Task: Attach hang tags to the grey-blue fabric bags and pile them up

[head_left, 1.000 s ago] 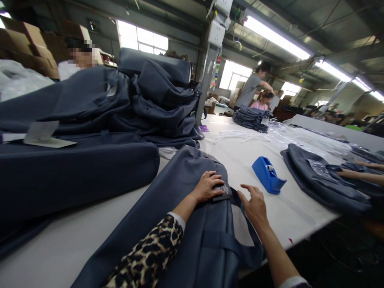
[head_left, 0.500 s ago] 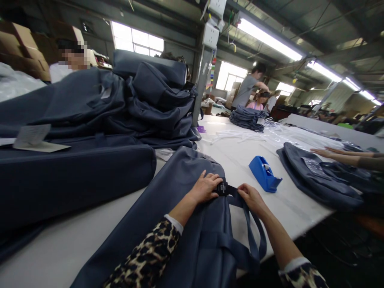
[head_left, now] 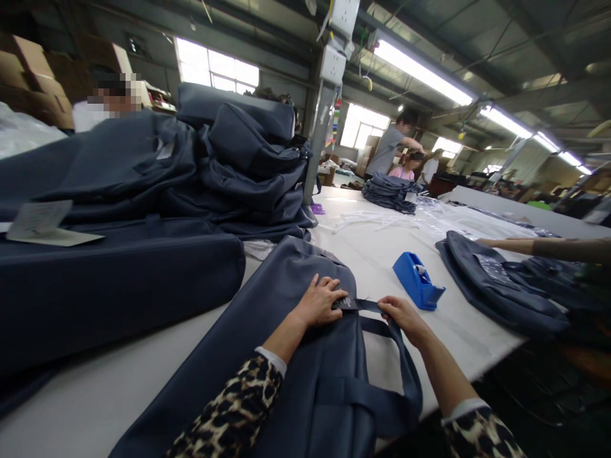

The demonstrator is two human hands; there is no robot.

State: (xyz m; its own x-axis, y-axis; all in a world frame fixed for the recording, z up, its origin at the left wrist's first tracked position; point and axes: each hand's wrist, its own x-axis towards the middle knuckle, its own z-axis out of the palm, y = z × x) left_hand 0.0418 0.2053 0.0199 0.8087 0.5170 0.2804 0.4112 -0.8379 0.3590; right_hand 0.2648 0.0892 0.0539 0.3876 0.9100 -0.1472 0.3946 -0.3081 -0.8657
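A long dark blue bag [head_left: 286, 356] lies across the white table [head_left: 114, 381] in front of me. My left hand [head_left: 319, 300] rests on its upper face with the fingers pressed down on a small black tag [head_left: 346, 301]. My right hand [head_left: 401, 313] is closed on the bag's blue carrying strap [head_left: 405, 375], just right of the tag, holding it taut. The strap loops back toward me over the table's edge.
A blue tape dispenser [head_left: 418, 281] sits right of my hands. Stacked blue bags [head_left: 143, 210] fill the left side. Another person's arm [head_left: 539, 247] lies over a bag [head_left: 496, 286] at right. A bag pile [head_left: 392, 192] and people stand at the far end.
My right hand came down from open above the strap and closed on it beside the tag. My left hand stayed pressed on the tag. The other person's arm reached farther left.
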